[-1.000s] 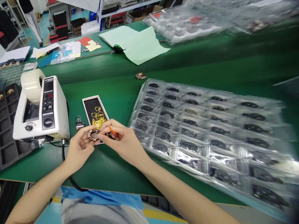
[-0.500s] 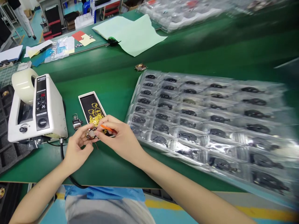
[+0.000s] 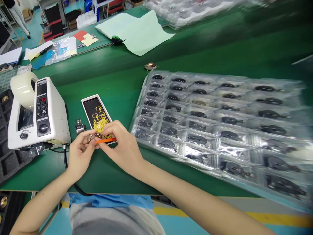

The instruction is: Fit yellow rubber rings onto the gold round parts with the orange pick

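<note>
My left hand (image 3: 80, 156) has its thumb and fingers closed round a small, shiny, rose-gold watch case (image 3: 91, 136), partly hidden by the fingertips. Between the thumb and fingers of my right hand (image 3: 125, 148) is a slim orange stick-like tool (image 3: 106, 140), lying nearly level with its tip close to the case. Right-hand fingertips also come against the case's far side. Just beyond both hands, a white-rimmed box (image 3: 91, 97) with a black floor holds many thin yellow rings (image 3: 100, 123). Its near end is covered by my right hand.
A tape dispenser (image 3: 52, 107) stands at left, its cable running towards me. Beside the box sits a metal tally counter (image 3: 79, 126). At right lies a large clear blister tray (image 3: 182, 125) of dark parts. Another watch case (image 3: 150, 66) rests behind it, near pale green paper (image 3: 144, 36).
The orange tool has swung from slanting to nearly level and shifted left across the watch case. My two hands have drawn closer together, and my left thumb has moved up against the case.
</note>
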Demonstrator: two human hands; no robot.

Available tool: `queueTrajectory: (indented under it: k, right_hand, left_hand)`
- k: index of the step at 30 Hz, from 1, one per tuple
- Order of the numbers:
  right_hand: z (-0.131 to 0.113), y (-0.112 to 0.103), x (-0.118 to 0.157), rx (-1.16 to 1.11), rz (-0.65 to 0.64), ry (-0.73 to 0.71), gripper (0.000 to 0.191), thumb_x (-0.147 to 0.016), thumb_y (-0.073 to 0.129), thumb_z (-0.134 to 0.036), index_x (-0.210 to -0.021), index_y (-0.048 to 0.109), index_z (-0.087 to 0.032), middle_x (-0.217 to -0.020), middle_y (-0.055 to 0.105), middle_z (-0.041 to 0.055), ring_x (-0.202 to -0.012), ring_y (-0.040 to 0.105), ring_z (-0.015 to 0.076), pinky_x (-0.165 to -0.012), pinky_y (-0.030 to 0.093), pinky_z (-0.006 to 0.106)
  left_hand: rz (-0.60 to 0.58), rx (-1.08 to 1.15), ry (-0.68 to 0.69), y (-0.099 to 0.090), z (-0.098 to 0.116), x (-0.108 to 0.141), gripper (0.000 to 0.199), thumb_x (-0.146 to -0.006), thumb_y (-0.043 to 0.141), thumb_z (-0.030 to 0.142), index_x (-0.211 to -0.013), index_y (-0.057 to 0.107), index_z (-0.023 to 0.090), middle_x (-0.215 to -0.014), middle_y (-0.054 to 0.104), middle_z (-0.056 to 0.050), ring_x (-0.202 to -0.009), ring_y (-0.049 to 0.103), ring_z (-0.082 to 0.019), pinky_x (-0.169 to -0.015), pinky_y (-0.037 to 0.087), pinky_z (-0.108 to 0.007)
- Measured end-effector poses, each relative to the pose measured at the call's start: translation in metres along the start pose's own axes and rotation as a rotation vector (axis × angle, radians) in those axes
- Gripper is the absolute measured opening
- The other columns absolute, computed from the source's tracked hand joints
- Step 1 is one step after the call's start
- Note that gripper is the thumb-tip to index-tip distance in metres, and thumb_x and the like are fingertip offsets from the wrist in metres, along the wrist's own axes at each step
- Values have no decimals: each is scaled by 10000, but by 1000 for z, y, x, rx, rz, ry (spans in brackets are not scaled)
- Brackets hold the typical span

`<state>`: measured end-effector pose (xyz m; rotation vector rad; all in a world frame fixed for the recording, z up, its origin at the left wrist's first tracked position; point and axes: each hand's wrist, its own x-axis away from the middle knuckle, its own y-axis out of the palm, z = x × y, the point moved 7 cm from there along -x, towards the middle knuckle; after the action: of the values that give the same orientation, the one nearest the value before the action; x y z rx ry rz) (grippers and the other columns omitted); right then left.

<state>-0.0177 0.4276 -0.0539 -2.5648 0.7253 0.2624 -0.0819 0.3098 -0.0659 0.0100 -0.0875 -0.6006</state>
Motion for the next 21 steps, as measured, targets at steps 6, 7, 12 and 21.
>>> queueTrajectory:
  k: [6,7,12,21]
  right_hand:
    - [2,8,-7,-59,-132,-8,51,-850,584,-190,-803,593,-208,-852,595,26,-747,580,158,-617,440,266]
    - [3,8,-8,-74,-142,-11,65,-847,591,-181,-788,600,-206,-823,590,18,-718,573,148,-598,437,256]
    - [-8,-4,-6,-29,12,-162,49,-829,626,-167,-849,614,-210,-808,596,16,-678,569,136,-550,441,241]
    - [-17,-13,0,-18,114,-254,111,-847,596,-115,-880,615,-219,-764,593,2,-669,587,122,-533,452,217]
  left_hand:
    - [-9,57,32,-2,-2,-1,319,-765,733,384,-1008,671,186,-865,735,-34,-753,696,-152,-704,617,-285]
    - [-20,62,36,-1,-2,-2,318,-770,730,383,-1013,670,186,-881,735,-37,-765,696,-152,-707,618,-286]
    - [-9,98,48,-4,-1,-4,316,-782,725,362,-1038,656,190,-873,728,-29,-773,698,-144,-704,613,-265]
    - [-16,121,117,-5,3,-1,297,-830,680,292,-1121,644,244,-936,700,-17,-897,673,-142,-814,586,-269]
